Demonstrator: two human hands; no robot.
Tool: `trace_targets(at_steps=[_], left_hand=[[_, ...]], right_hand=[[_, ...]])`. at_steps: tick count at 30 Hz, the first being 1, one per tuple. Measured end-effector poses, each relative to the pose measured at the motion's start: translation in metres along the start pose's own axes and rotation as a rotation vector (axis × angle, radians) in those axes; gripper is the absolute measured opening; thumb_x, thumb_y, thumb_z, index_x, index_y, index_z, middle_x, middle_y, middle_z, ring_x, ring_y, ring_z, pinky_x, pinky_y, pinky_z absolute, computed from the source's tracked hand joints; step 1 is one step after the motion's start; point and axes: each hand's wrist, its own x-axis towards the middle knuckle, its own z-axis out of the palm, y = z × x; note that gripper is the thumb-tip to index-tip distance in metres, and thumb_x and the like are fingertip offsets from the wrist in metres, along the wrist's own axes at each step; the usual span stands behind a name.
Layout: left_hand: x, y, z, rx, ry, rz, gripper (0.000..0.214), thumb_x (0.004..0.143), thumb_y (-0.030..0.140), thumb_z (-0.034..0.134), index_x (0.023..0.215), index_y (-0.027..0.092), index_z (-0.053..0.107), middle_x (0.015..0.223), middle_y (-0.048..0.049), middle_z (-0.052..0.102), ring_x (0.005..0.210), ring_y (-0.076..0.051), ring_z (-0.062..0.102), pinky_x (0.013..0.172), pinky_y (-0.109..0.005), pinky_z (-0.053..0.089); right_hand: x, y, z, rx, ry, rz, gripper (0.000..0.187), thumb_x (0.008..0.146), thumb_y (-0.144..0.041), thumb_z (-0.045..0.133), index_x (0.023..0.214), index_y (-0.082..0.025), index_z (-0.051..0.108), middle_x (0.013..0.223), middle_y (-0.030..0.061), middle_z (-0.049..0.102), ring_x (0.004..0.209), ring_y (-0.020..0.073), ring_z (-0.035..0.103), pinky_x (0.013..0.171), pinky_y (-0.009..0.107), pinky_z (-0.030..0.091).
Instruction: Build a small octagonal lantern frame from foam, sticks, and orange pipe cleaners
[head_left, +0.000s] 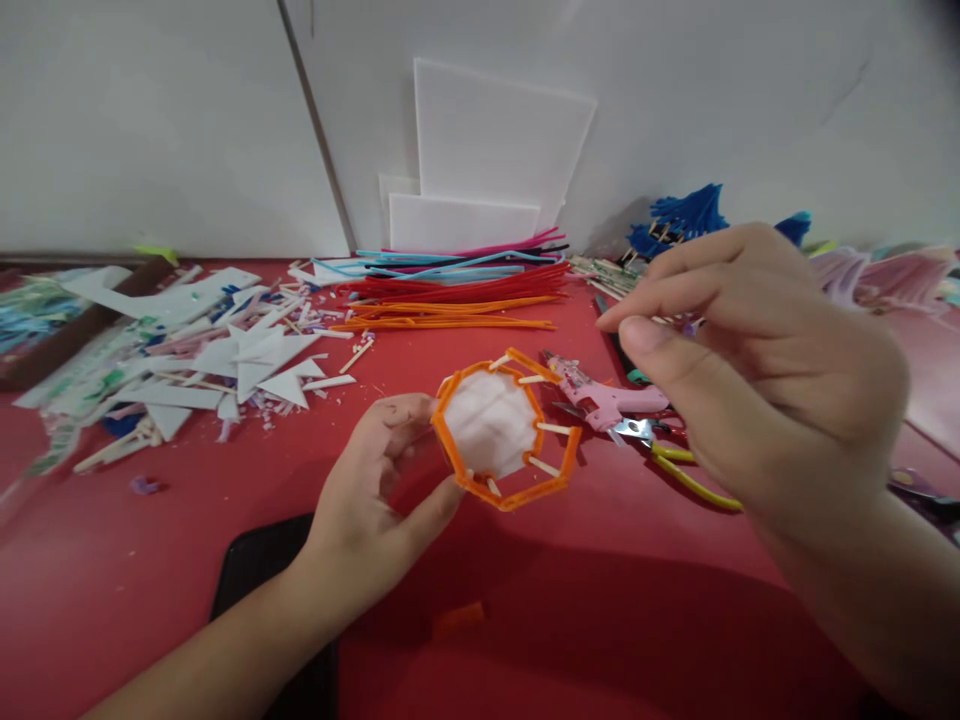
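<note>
My left hand (382,475) grips the left side of a small octagonal frame (517,500) between thumb and fingers, tilted above the table. Orange pipe cleaner edges its two rings, short pale sticks join them, and a white sheet fills the back one. Along the upper right, the front ring has a gap. To the right, my right hand (757,370) is raised apart from the frame, with thumb and forefinger pinched together; whatever may be between the tips is too small to tell. Behind it on the table lie a pink glue gun (607,400) and yellow-handled pliers (682,470).
Orange pipe cleaners (450,312) and red ones (457,288) lie at the back, before leaning white boards (495,150). White scraps (255,355) litter the left. A black phone (259,560) lies under my left forearm. Blue fringed pieces (686,215) stand back right.
</note>
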Motion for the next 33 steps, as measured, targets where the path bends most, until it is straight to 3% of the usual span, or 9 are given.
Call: trace_targets(at_steps=[10,14,18,27,30,33], left_hand=[[-0.002,-0.002,-0.001,0.013,-0.025,0.029,0.041,0.077,0.012,0.065,0.111,0.026,0.047,0.113,-0.006,0.055,0.109,-0.021,0.058,0.099,-0.044,0.047],[-0.002,-0.003,-0.002,0.11,-0.028,0.041,0.038,0.077,0.015,0.065,0.11,0.027,0.05,0.113,-0.0055,0.051,0.108,-0.021,0.057,0.096,-0.043,0.05],[-0.001,-0.001,-0.004,0.271,-0.034,0.104,0.037,0.078,0.015,0.065,0.11,0.028,0.051,0.111,-0.0052,0.051,0.105,-0.022,0.057,0.092,-0.044,0.051],[-0.002,0.006,-0.001,0.423,-0.024,0.219,0.037,0.075,0.015,0.066,0.107,0.029,0.053,0.105,-0.0041,0.054,0.098,-0.021,0.058,0.085,-0.039,0.052],[-0.001,0.008,-0.002,0.457,-0.035,0.191,0.035,0.074,0.019,0.068,0.106,0.029,0.055,0.101,-0.0036,0.058,0.092,-0.022,0.06,0.082,-0.04,0.053],[0.0,0.009,-0.002,0.48,-0.053,0.141,0.036,0.073,0.023,0.068,0.107,0.029,0.056,0.099,-0.003,0.062,0.091,-0.023,0.061,0.082,-0.041,0.052]], right_hand=[[-0.001,0.0,0.002,0.01,-0.034,-0.031,0.011,0.085,-0.017,0.056,0.081,-0.019,0.066,0.086,0.0069,0.058,0.087,0.0208,0.056,0.082,0.042,0.041],[-0.009,-0.007,0.011,0.025,-0.177,-0.106,0.008,0.081,-0.021,0.061,0.077,-0.02,0.068,0.085,0.0062,0.058,0.083,0.0211,0.055,0.079,0.043,0.04],[-0.023,-0.02,0.023,0.074,-0.344,-0.045,0.01,0.079,-0.028,0.065,0.073,-0.022,0.071,0.089,0.0059,0.058,0.085,0.0229,0.051,0.075,0.044,0.037],[-0.024,-0.024,0.025,0.167,-0.383,0.055,0.011,0.079,-0.019,0.062,0.07,-0.022,0.068,0.085,0.004,0.058,0.078,0.0184,0.051,0.071,0.039,0.041],[-0.025,-0.024,0.026,0.153,-0.339,-0.048,0.011,0.078,-0.021,0.063,0.068,-0.024,0.066,0.083,0.0037,0.06,0.077,0.0185,0.053,0.068,0.039,0.044],[-0.027,-0.03,0.023,0.117,-0.375,-0.267,0.016,0.08,-0.026,0.06,0.065,-0.025,0.064,0.075,0.0015,0.064,0.071,0.0182,0.055,0.067,0.041,0.048]])
